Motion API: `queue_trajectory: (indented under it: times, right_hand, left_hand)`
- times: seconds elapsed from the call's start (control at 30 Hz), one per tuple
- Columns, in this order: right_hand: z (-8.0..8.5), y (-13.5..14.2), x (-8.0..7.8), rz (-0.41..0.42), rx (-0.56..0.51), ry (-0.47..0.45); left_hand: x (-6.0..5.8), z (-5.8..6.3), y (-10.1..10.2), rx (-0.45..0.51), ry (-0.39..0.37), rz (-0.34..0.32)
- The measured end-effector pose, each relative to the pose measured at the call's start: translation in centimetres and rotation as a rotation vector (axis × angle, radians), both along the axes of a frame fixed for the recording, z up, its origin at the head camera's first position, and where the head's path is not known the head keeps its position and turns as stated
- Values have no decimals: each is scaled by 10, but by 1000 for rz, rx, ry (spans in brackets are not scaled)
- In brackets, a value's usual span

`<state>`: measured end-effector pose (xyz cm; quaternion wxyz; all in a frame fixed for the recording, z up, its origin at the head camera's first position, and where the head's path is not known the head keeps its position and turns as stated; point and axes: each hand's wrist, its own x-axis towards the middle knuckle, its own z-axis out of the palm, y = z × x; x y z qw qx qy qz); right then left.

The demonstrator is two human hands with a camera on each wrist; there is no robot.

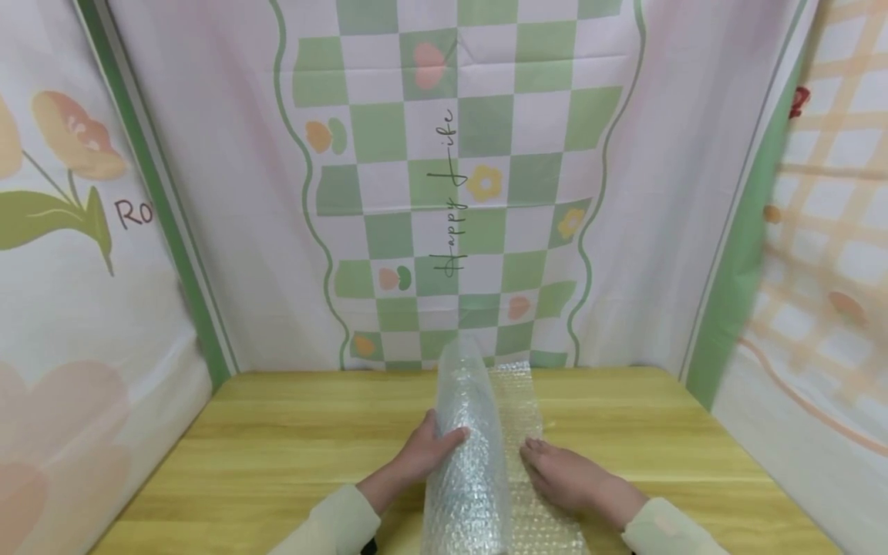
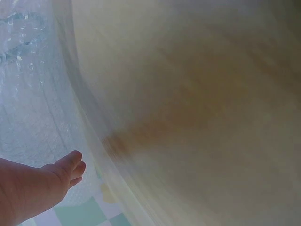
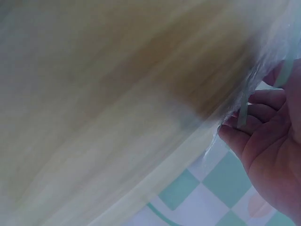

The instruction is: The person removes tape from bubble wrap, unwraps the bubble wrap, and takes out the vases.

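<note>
A tall roll of bubble wrap (image 1: 466, 462) lies lengthwise on the wooden table, pointing away from me. Its loose flap (image 1: 530, 455) spreads flat to the right of the roll. My left hand (image 1: 428, 447) rests against the roll's left side, thumb laid over the top and fingers extended in the left wrist view. On the flap's right edge sits my right hand (image 1: 569, 478), back upward, fingertips touching the film. A narrow greenish strip (image 3: 243, 109) crosses its fingers in the right wrist view; what it is I cannot tell.
The wood-grain table (image 1: 312, 416) runs back to a hanging cloth (image 1: 486, 254) with green checks and lettering. Patterned cloths also hang on the left side (image 1: 83, 308) and right side (image 1: 819, 308).
</note>
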<state>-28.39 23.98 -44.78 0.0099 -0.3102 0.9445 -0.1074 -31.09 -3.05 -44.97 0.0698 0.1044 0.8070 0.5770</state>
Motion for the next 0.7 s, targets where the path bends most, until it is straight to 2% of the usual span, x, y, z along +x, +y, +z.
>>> queue_trajectory:
  times: [0.27,0.53,0.7]
  right_hand:
    - [-3,2,-1,15,5,-34]
    - [-3,1,3,-37,1,-75]
    - [-3,1,4,-41,-9,-85]
  left_hand:
    - [0,-1,0,-6,-1,1]
    - [-3,-2,0,-5,-7,-1]
    - [-3,-2,-1,-5,1,-4]
